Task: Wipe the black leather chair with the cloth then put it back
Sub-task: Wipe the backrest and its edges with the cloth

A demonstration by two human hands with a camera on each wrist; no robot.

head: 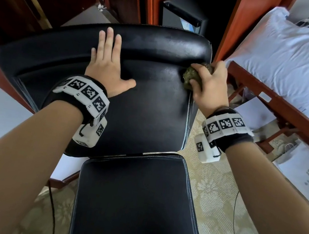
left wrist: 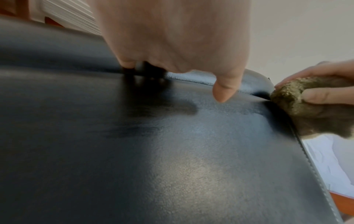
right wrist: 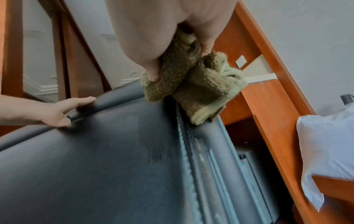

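The black leather chair [head: 148, 99] lies tipped in front of me, its back panel facing up. My left hand [head: 107, 61] lies flat on it with straight fingers reaching the padded top roll; from the left wrist view the same hand [left wrist: 178, 50] presses the leather [left wrist: 172, 151]. My right hand [head: 207, 80] grips a bunched olive-green cloth [head: 189, 75] against the chair's upper right corner. In the right wrist view the cloth [right wrist: 191, 86] sits on the stitched side seam of the chair [right wrist: 95, 166], pinched by thumb and fingers. The cloth [left wrist: 298, 103] also shows at the right of the left wrist view.
A white pillow [head: 296, 57] lies on a bed with a red-brown wooden frame [head: 272, 100] to the right. A black box [head: 185, 12] stands under the wooden desk beyond the chair. White paper bags [head: 308, 175] and a thin cable [head: 238, 224] lie on the patterned carpet.
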